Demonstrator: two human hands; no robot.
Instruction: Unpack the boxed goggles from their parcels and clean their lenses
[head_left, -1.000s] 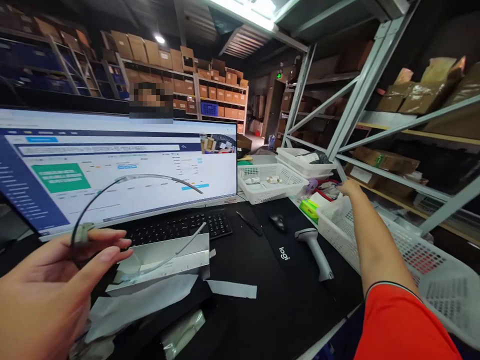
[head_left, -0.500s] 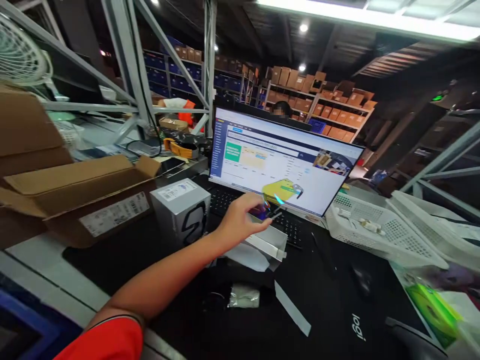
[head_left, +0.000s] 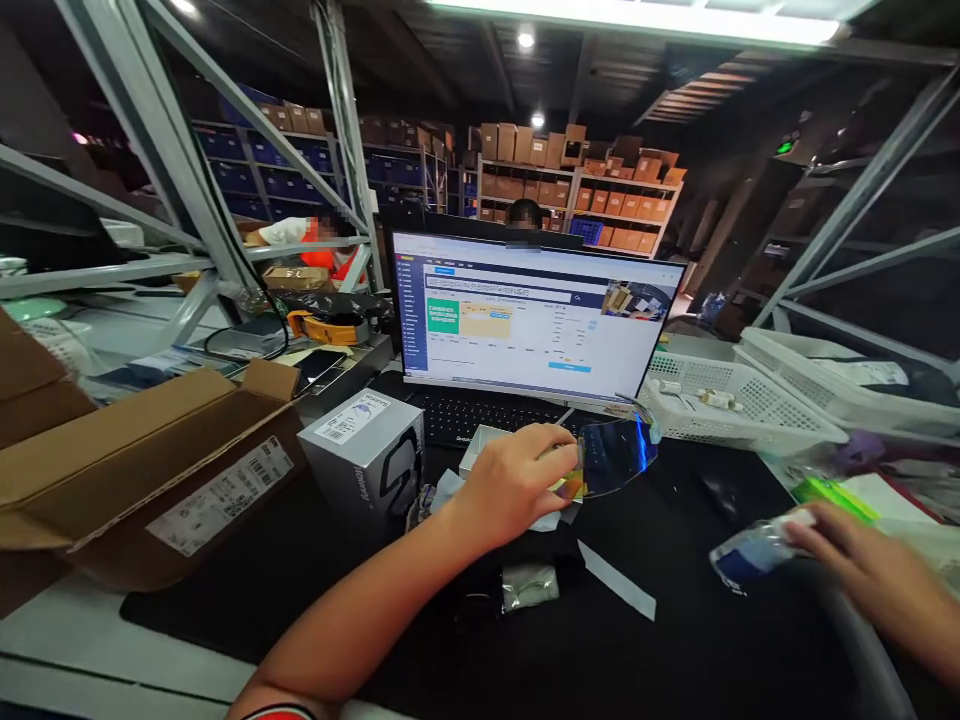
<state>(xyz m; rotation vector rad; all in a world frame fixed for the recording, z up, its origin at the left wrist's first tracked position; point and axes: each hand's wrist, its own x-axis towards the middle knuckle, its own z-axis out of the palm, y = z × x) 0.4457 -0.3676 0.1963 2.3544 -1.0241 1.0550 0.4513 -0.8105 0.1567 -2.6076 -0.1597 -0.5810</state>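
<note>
I note my left hand (head_left: pixel 510 480) pinching tinted eyewear (head_left: pixel 616 460) above the surface (head_left: pixel 660 665), long axis running rightward from its fingers (head_left: pixel 559 463); my right hand (head_left: pixel 874 575), farther off, grips a blurred blue-and-clear packet (head_left: pixel 750 553), lower.

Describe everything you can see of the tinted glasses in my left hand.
The tinted glasses show a broad, glossy lens, dark with a vivid blue streak near its outer end, where a pale piece sits. A yellow-orange reflective patch shows beside your left hand, whose thumb and fingers grip them near the middle and hide part of them. They look plastic and are held up above the black mat, in front of the monitor. The arms are hard to make out.
</note>
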